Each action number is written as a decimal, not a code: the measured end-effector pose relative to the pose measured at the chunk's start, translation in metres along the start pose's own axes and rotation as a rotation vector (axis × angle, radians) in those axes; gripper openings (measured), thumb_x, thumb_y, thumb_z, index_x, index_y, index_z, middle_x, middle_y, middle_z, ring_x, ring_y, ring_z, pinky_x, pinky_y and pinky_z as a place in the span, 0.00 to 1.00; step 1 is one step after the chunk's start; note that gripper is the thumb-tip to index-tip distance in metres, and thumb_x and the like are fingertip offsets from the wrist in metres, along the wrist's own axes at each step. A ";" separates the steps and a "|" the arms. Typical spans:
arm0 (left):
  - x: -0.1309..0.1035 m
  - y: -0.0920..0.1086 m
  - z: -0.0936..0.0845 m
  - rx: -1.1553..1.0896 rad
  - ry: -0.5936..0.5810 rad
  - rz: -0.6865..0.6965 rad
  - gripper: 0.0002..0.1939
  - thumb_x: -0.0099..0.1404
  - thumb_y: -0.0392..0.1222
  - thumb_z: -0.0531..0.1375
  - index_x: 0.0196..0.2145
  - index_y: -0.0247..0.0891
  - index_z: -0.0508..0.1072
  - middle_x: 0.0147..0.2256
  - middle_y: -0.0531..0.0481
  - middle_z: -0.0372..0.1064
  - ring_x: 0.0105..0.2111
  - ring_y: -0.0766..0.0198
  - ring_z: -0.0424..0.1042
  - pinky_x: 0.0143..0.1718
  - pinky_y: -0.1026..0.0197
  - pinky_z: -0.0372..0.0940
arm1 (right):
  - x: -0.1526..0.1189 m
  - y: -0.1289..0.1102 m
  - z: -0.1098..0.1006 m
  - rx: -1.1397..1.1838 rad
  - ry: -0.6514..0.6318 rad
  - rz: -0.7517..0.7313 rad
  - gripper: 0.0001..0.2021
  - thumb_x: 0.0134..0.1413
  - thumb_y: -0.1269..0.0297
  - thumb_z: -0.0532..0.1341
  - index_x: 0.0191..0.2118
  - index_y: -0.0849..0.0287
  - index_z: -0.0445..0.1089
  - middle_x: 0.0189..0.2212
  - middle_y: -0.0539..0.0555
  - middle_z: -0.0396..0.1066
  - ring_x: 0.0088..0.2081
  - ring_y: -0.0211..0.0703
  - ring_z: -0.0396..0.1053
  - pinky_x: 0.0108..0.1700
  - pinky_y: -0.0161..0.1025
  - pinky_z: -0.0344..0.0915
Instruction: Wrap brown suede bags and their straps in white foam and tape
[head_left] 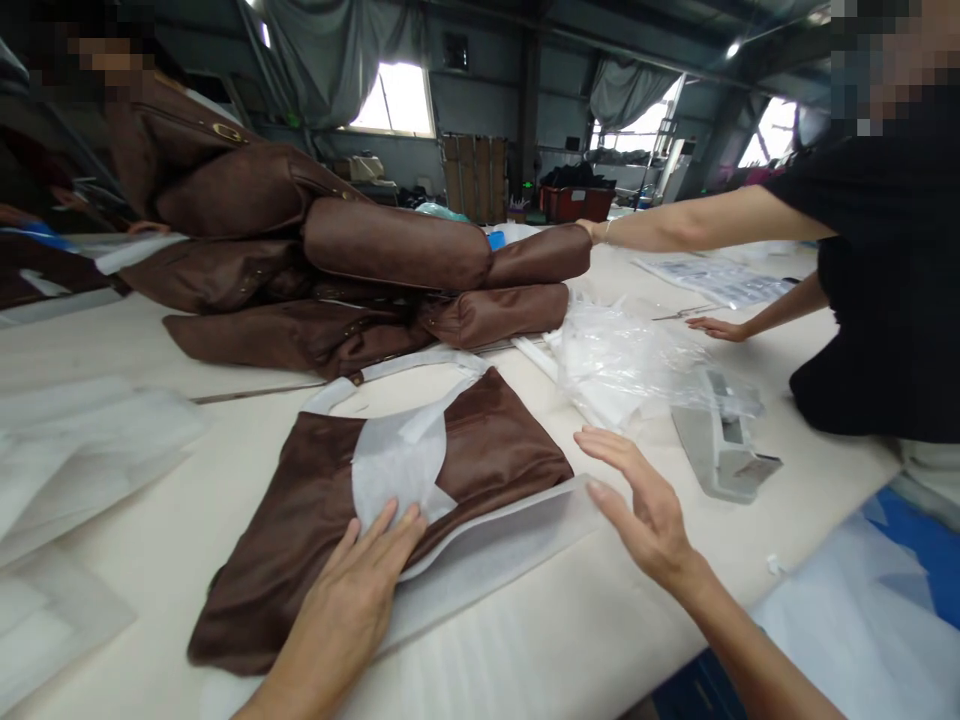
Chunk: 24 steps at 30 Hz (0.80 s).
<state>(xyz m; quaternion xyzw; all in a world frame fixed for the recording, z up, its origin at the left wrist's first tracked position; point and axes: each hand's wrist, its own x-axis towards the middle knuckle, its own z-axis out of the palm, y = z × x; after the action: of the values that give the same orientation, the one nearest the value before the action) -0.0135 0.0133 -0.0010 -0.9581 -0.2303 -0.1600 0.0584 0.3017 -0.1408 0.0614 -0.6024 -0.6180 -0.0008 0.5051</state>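
A brown leather-like bag (495, 440) lies flat on the pale table (555, 620), with a white paper piece (397, 455) over its middle. A translucent white sheet (510, 550) sticks out from under its near edge. My left hand (360, 580) rests flat on the bag and the lower end of the paper, fingers spread. Just right of the bag, my right hand (645, 500) has its fingers apart and nothing between them, with its thumb near the corner of the sheet.
Several brown bags (397, 245) are piled behind. Clear plastic bags (622, 350) and a grey tape dispenser (724, 450) are at the right. A person in black (892, 250) touches the pile with one hand. White sheets (75, 450) lie at the left.
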 end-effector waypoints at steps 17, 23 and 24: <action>-0.004 0.010 0.012 -0.109 -0.031 -0.114 0.35 0.59 0.22 0.44 0.60 0.41 0.68 0.58 0.44 0.67 0.63 0.55 0.60 0.62 0.42 0.58 | 0.089 0.104 0.055 -1.032 -0.528 0.297 0.17 0.59 0.80 0.49 0.46 0.71 0.72 0.45 0.73 0.69 0.47 0.58 0.70 0.40 0.47 0.68; 0.002 0.012 0.003 -0.152 -0.079 -0.132 0.37 0.56 0.19 0.44 0.58 0.40 0.70 0.58 0.43 0.68 0.63 0.53 0.61 0.61 0.40 0.60 | 0.118 0.114 0.052 -1.130 -0.635 0.407 0.12 0.63 0.68 0.57 0.49 0.69 0.71 0.47 0.68 0.69 0.45 0.52 0.72 0.44 0.49 0.70; 0.004 0.013 -0.001 -0.155 -0.091 -0.131 0.36 0.56 0.19 0.44 0.58 0.40 0.70 0.58 0.43 0.68 0.62 0.52 0.61 0.60 0.40 0.61 | 0.123 0.114 0.050 -1.130 -0.656 0.415 0.14 0.64 0.64 0.59 0.50 0.67 0.70 0.48 0.65 0.70 0.45 0.50 0.72 0.46 0.49 0.70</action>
<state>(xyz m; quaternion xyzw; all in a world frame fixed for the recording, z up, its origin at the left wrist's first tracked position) -0.0043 0.0038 0.0004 -0.9489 -0.2817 -0.1371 -0.0370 0.3844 0.0123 0.0440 -0.8485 -0.5158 -0.0438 -0.1104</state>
